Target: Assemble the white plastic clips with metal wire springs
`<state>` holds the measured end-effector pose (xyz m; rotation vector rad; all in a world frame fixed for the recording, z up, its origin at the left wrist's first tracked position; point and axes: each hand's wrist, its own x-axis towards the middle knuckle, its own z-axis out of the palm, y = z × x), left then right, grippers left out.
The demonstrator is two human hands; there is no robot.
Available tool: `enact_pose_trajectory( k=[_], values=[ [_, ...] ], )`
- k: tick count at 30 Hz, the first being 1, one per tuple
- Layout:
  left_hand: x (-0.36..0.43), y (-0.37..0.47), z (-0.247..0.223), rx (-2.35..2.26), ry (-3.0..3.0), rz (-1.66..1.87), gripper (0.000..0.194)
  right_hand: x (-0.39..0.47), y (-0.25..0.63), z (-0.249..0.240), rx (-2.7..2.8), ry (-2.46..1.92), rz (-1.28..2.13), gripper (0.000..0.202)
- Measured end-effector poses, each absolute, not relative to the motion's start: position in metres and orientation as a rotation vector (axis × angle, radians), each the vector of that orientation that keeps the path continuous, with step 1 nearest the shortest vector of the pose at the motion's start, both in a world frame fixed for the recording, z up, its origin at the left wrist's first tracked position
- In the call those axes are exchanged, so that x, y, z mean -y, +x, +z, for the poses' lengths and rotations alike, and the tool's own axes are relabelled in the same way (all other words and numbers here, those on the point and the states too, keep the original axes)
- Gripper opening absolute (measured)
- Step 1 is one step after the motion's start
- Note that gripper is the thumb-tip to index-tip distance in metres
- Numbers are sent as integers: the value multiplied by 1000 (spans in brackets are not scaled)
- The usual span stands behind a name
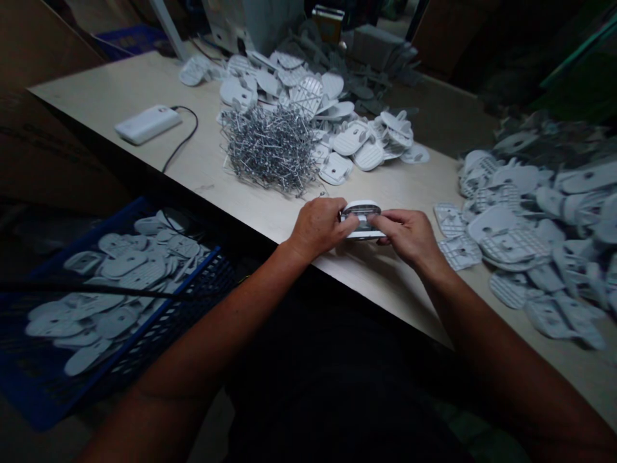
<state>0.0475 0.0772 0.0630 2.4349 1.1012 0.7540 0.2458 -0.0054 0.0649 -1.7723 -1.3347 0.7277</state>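
Note:
A white oval plastic part [362, 207] is held between both hands over the table's near edge. My left hand [322, 226] grips its left side, thumb on the inner face. Fingers of my right hand [407, 233] are closed on its right side, the thumb near the middle. Whether a small metal piece is inside cannot be made out. Beyond the hands lies a heap of thin metal pins [270, 146], with white plastic pieces [354, 138] piled behind it and to its right.
More white pieces [511, 231] cover the table's right side. A white power bank [148, 124] with a black cable lies on the left of the table [202, 183]. Below left, a blue crate [130, 341] holds many white pieces.

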Motion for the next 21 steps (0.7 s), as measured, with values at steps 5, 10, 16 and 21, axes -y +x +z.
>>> enact_pose_trajectory(
  k=[5, 10, 16, 21],
  values=[
    [-78, 47, 59, -1093, 2414, 782, 28, 6, 244, 68, 1418, -1826, 623, 34],
    [-76, 45, 59, -1057, 2331, 798, 25, 4, 248, 67, 1417, -1811, 717, 34],
    [-69, 29, 49, -896, 1959, 872, 32, 9, 246, 67, 1416, -1747, 734, 35],
    [-43, -5, 36, -940, 1343, 875, 51, 28, 230, 78, 1521, -1703, 290, 28]
  ],
)
